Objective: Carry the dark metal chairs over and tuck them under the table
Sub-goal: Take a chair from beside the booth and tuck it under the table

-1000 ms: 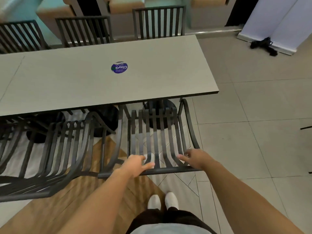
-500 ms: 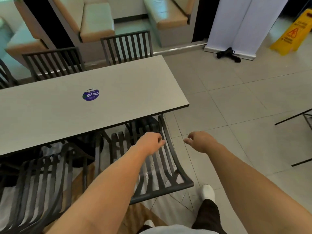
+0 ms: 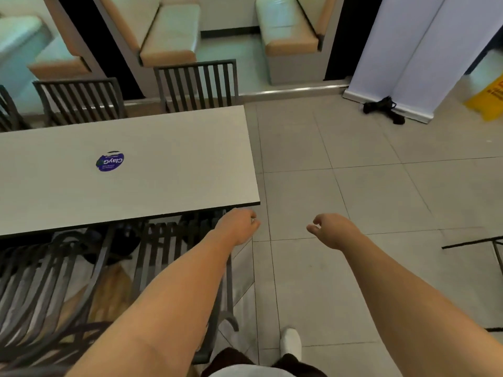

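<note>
A grey table [image 3: 168, 170] fills the left half of the view. A dark metal slatted chair [image 3: 174, 257] stands tucked under its near right corner, and a second one [image 3: 40, 289] sits to its left. My left hand [image 3: 238, 225] hovers above the right chair's seat edge, fingers curled, holding nothing. My right hand [image 3: 330, 229] hangs over bare floor tiles to the right, fingers loosely curled and empty. Two more dark chairs [image 3: 196, 85] [image 3: 79, 102] stand at the table's far side.
Padded booth benches [image 3: 168, 36] line the back wall. A white banner stand [image 3: 408, 55] with a black cord [image 3: 383, 110] at its foot stands at back right, beside a yellow floor sign [image 3: 487, 102]. Dark metal frame parts [image 3: 476, 243] show at the right edge.
Both hands have let go of the right chair's back rail and lifted away. The view has swung right; the chair now sits under the table.
</note>
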The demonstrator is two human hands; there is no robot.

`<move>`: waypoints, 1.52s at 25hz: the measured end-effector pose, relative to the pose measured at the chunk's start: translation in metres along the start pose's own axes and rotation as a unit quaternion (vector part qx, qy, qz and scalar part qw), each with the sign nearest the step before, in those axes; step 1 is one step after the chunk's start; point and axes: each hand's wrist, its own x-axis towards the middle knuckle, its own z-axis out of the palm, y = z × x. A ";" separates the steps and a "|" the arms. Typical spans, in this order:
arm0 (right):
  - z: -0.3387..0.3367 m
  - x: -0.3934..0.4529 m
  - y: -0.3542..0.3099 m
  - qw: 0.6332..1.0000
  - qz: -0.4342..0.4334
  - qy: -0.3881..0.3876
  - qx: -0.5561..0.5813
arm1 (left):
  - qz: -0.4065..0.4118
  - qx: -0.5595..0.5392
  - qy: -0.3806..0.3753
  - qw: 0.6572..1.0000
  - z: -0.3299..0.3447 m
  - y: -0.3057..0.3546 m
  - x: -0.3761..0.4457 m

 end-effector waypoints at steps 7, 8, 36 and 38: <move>-0.051 0.083 0.024 0.999 -0.033 -0.008 -0.027 | -0.053 -0.012 0.022 0.998 -0.005 0.024 0.068; -0.055 0.097 0.019 0.998 -0.044 -0.011 -0.033 | -0.058 -0.010 0.026 0.998 -0.007 0.023 0.078; -0.344 0.677 -0.113 0.964 -0.211 -0.055 -0.150 | -0.248 -0.115 0.089 0.958 -0.230 -0.046 0.564; -0.371 0.720 -0.122 0.957 -0.235 -0.062 -0.159 | -0.276 -0.135 0.094 0.947 -0.251 -0.041 0.601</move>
